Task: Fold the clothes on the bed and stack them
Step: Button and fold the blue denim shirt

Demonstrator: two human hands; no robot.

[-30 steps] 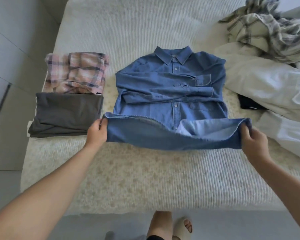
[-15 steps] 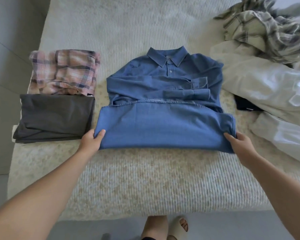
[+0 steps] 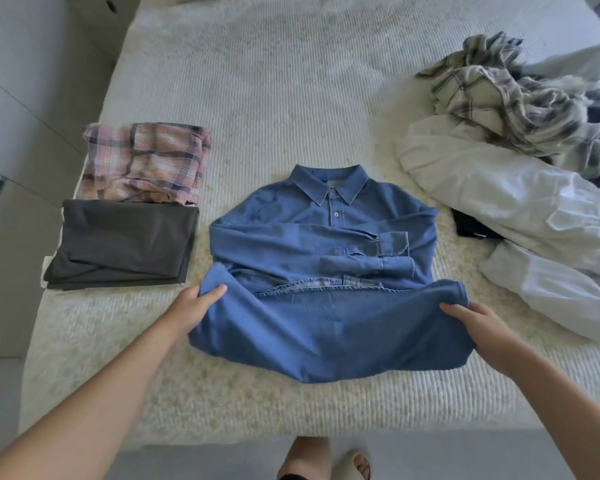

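Left hand (image 3: 194, 304) and right hand (image 3: 478, 323) each grip a lower corner of the denim shirt (image 3: 326, 244), fingers curled around the fabric. Between the two grips the folded hem sags; beyond them lie the crossed sleeves and collar

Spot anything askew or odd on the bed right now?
Mostly tidy. The blue denim shirt has its folded-up bottom panel sagging crookedly, bulging toward the bed's near edge, gripped by the left hand and right hand. The pink plaid garment is folded lumpily. Unfolded clothes are heaped at right.
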